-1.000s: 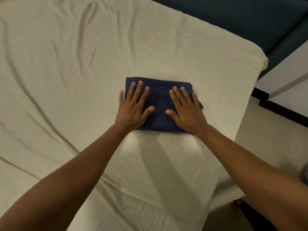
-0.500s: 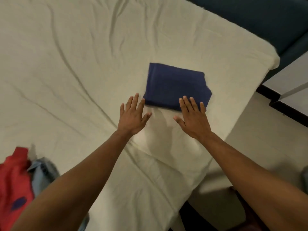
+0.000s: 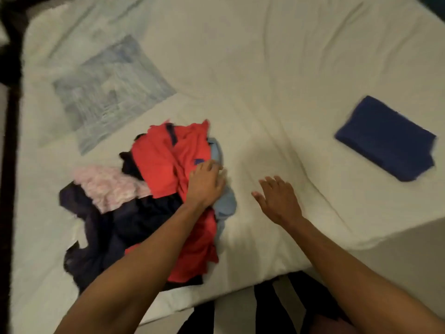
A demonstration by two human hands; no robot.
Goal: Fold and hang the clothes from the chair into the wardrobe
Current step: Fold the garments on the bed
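Left hand [image 3: 205,183] on the red garment [image 3: 168,162] atop the pile, fingers blurred, grip cannot tell. Right hand [image 3: 277,198] open over bare sheet [image 3: 265,80]. Risk: tangled pile drags neighbours off the near edge. Folded navy piece [image 3: 385,138] farther right, near the mattress side; could get knocked.

Under the left hand [image 3: 204,183] lies a crumpled red cloth garment [image 3: 166,162], matt and soft-looking, against a pale blue cloth piece [image 3: 225,201]. The creased cream bed sheet [image 3: 265,80] looks matt; right of the hands, a folded navy cloth [image 3: 385,138] lies smooth.
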